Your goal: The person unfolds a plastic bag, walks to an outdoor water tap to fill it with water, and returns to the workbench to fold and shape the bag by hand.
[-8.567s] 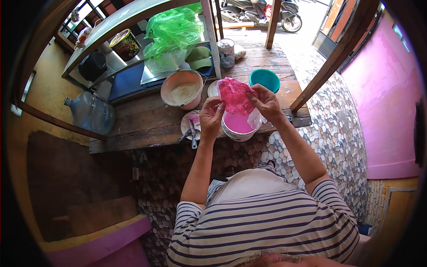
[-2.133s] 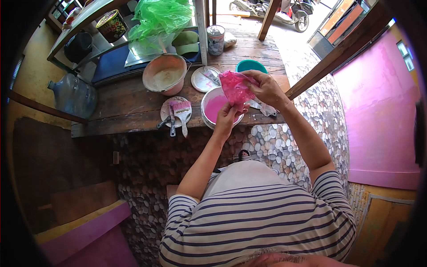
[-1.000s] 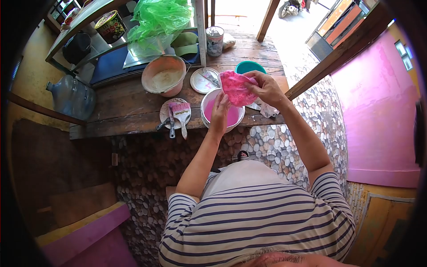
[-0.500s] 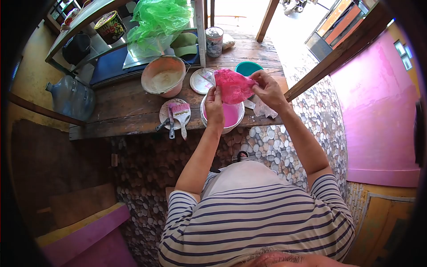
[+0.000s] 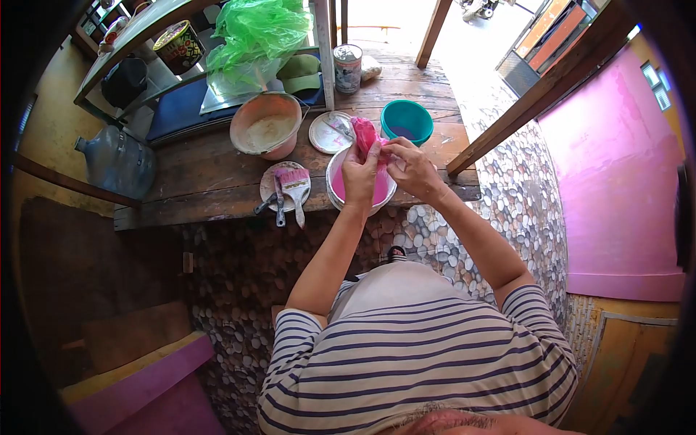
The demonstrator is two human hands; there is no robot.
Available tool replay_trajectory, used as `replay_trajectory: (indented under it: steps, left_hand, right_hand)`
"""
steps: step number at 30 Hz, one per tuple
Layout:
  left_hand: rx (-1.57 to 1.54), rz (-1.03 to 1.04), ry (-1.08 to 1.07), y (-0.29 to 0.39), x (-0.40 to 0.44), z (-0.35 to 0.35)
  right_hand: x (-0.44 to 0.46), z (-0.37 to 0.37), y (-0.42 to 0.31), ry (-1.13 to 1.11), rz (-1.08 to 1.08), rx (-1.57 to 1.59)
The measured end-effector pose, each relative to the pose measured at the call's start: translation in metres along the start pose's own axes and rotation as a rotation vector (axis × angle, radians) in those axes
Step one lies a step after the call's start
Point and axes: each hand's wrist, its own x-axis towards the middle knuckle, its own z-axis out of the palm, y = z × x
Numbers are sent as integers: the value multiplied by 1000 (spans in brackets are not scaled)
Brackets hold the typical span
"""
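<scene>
A pink-stained plastic bag (image 5: pixel 365 132), bunched up small, is held above a white bucket of pink paint (image 5: pixel 338 185). My left hand (image 5: pixel 360 175) grips its lower part, thumb upward. The fingers of my right hand (image 5: pixel 412 170) pinch the bag's right side, close to my left fingertips. Behind my right hand stands a teal bucket (image 5: pixel 407 122). A white lid (image 5: pixel 326 135) with a scraper on it lies behind the paint bucket. To the left, a paint-marked round lid (image 5: pixel 270 190) carries a wide brush (image 5: pixel 296 190) and a dark-handled tool (image 5: pixel 280 205).
On the wooden table (image 5: pixel 210 181) stand an orange pail (image 5: pixel 268 134) and a metal can (image 5: pixel 348 71). A green plastic bag (image 5: pixel 257 36) and a cap (image 5: pixel 299 72) are in the shelf unit. A large water bottle (image 5: pixel 119 163) is at left, a wooden post (image 5: pixel 522 105) at right.
The pink bag has gone from spread out to bunched up. My right hand has moved left and down toward my left hand, uncovering more of the teal bucket.
</scene>
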Motion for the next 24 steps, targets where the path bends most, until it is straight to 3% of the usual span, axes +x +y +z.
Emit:
replay_trajectory:
  steps: [1,3,7,9,13,15,24]
  left_hand:
    - [11,-2,37,-2,2,-1]
    - [12,16,69,-4,6,-3]
    - [33,14,119,-2,8,-6]
    - [53,20,119,-4,12,-8]
    - [123,33,115,-9,15,-12]
    - [157,34,110,-12,15,-15]
    - [274,23,99,-23,12,-16]
  right_hand:
    - [-1,1,1,0,-1,0]
    - [-2,3,4,73,322,372]
    - [-10,24,35,177,293,162]
    - [-9,27,39,-10,567,604]
    - [-8,19,34,-94,614,790]
    - [-8,23,39,-48,492,832]
    - [-4,26,38,10,596,627]
